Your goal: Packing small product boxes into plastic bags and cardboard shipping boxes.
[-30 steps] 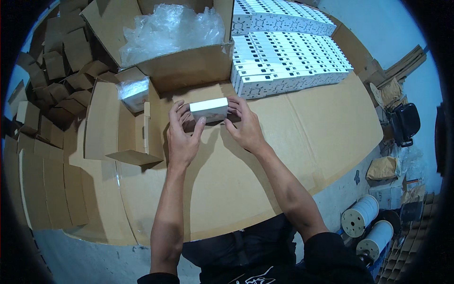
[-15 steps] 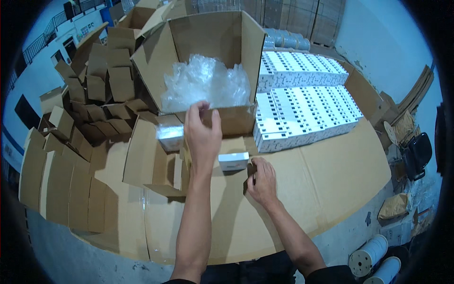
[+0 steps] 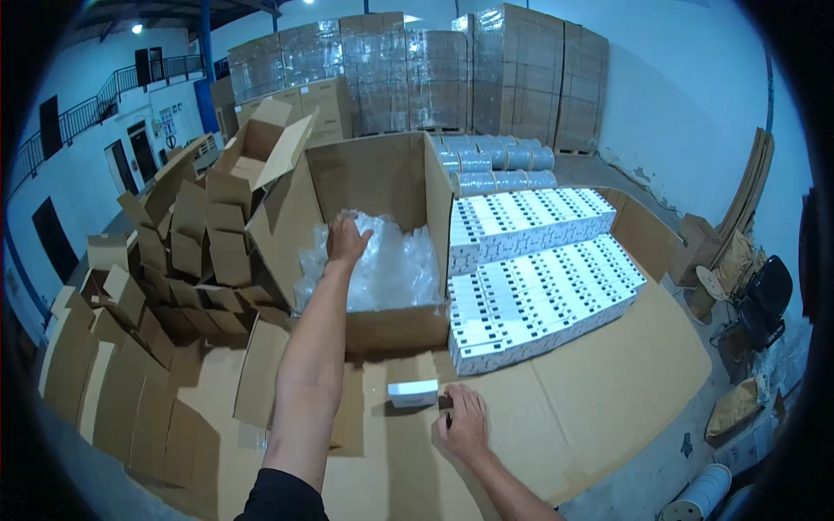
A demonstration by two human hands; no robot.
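My left hand [image 3: 347,240] reaches over the clear plastic bags [image 3: 395,265] heaped inside a large open cardboard box [image 3: 391,328]. Its thumb stands apart from the fingers, and the fingertips rest at the plastic. On the cardboard-covered table, my right hand [image 3: 465,423] is curled with the fingers bent down. Something dark shows at its fingertips, too small to name. Just left of it stands a small white box [image 3: 413,393]. A smaller open carton [image 3: 261,369] sits partly hidden behind my left forearm.
Rows of white boxes [image 3: 543,300] are stacked to the right of the large box. Several empty open cartons [image 3: 187,234] crowd the left side. Wrapped spools [image 3: 504,161] and tall wrapped pallets [image 3: 521,78] stand behind. A black chair [image 3: 764,300] is at the far right.
My left hand has moved forward from the near side of the large box into it, over the plastic bags. The view has tilted up. My right hand stays beside the small white box.
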